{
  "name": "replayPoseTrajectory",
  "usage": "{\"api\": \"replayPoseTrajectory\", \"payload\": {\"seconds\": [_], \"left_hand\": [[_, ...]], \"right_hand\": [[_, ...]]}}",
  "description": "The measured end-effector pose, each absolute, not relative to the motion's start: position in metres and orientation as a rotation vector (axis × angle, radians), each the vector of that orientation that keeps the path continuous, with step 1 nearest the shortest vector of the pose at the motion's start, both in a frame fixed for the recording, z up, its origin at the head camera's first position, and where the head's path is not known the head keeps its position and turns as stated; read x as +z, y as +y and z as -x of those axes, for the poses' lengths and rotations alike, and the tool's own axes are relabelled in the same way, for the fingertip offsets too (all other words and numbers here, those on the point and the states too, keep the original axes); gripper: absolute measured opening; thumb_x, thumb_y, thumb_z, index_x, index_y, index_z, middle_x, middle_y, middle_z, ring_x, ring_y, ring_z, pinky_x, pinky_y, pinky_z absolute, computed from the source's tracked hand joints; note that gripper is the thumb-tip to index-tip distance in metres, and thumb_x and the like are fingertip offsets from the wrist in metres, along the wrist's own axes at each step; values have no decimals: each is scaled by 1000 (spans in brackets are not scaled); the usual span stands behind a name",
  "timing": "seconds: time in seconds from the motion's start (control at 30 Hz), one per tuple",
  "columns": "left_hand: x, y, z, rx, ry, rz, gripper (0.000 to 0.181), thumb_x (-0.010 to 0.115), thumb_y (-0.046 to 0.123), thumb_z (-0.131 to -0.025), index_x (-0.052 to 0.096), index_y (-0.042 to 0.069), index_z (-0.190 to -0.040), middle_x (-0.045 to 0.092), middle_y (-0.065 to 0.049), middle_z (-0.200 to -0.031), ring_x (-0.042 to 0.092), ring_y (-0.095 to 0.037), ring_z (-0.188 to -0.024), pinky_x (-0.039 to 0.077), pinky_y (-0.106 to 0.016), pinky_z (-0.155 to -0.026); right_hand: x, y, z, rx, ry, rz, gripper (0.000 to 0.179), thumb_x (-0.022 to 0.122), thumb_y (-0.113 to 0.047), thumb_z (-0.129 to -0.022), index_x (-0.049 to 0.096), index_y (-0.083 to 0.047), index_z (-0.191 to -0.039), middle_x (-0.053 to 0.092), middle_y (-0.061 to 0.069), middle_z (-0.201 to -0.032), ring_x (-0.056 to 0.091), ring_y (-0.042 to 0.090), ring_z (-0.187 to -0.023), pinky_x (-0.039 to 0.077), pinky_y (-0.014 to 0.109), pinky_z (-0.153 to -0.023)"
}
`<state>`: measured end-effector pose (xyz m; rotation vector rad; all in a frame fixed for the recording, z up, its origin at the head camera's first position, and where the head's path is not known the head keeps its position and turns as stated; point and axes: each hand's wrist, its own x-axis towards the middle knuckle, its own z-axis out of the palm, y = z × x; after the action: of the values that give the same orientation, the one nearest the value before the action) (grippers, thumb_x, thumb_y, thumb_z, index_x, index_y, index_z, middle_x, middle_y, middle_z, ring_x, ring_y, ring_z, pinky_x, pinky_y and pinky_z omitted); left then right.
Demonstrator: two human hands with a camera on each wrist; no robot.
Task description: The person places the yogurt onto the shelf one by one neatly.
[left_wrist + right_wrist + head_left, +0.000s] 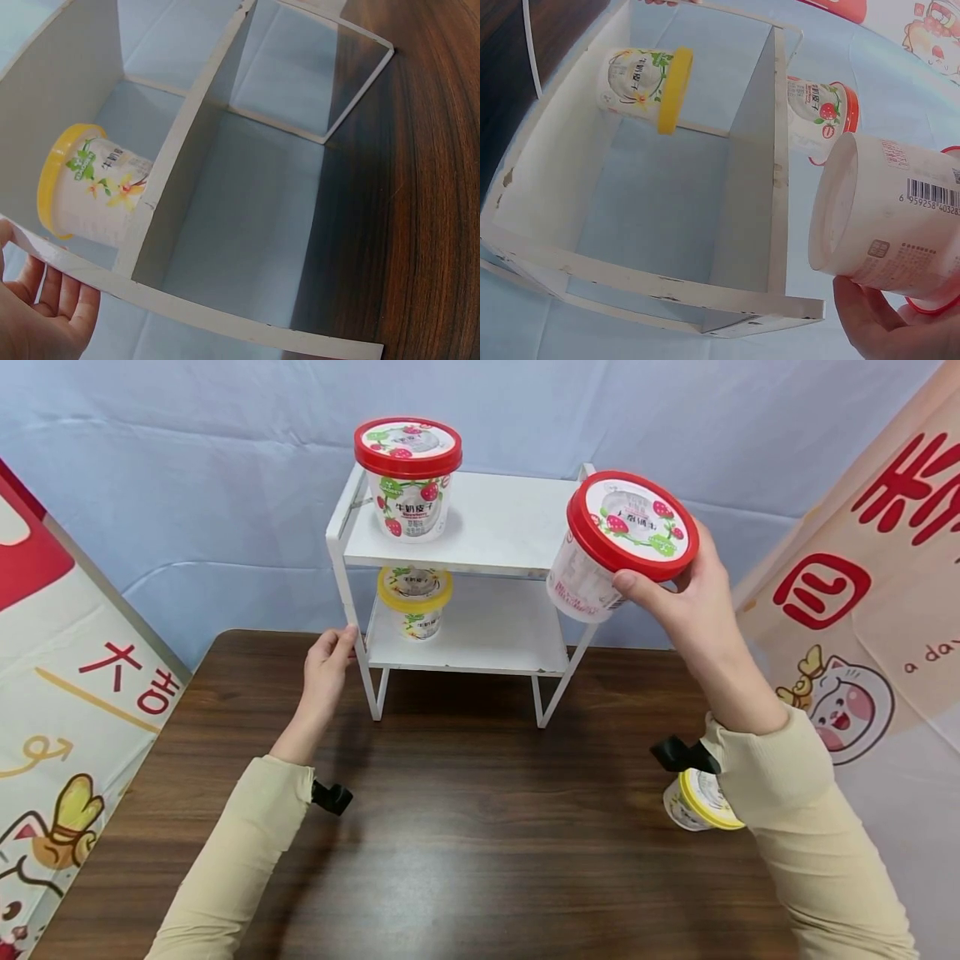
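A red-lidded tub (622, 543) is gripped in my right hand (701, 597), tilted and held up at the right end of the white two-tier rack (465, 618). In the right wrist view the tub's barcode side (900, 217) faces the camera, with fingers (870, 315) under it. My left hand (327, 660) pinches the rack's left front post; the left wrist view shows its fingers (64, 296) behind the white frame. Another red-lidded tub (408, 481) stands upright on the top tier at the left. Below it, a yellow-lidded tub (415, 602) stands on the lower tier.
On the brown wooden table (450, 827), a second yellow-lidded tub (697, 802) stands at the right, partly hidden by my right sleeve. Pale blue cloth (225, 485) hangs behind the rack. Printed banners flank the table on the left (82, 693) and right (862, 568).
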<state>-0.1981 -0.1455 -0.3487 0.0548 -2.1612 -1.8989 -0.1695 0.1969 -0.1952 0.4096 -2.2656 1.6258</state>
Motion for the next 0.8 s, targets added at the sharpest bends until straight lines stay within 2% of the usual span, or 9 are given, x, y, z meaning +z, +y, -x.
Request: {"api": "replayPoseTrajectory", "payload": {"seconds": [0.27,0.63,0.8], "left_hand": [[-348,-144,198,-1901,-2161,-61,36,44,21,-97,50,-15,-99,51,-7,-84,51,-14,-82,44,-23,-80],[-350,-145,198,-1903,-2152,-63,36,44,21,-97,50,-15,-98,51,-7,-84,51,-13,-81,44,-19,-77],[-349,-145,198,-1903,-2153,-60,37,44,21,-97,50,-15,-98,51,-6,-84,51,-13,-81,44,-19,-77]], "right_hand": [[-184,194,175,1509,-2349,-363,67,66,-18,-79,32,-14,-137,41,2,-131,38,13,-113,46,21,-81],[-174,188,185,1544,-2363,-341,69,66,-22,-79,31,-14,-138,42,3,-130,41,13,-108,44,21,-76],[-168,185,189,1584,-2353,-336,71,67,-23,-78,30,-14,-138,42,4,-130,43,14,-108,44,23,-82]]}}
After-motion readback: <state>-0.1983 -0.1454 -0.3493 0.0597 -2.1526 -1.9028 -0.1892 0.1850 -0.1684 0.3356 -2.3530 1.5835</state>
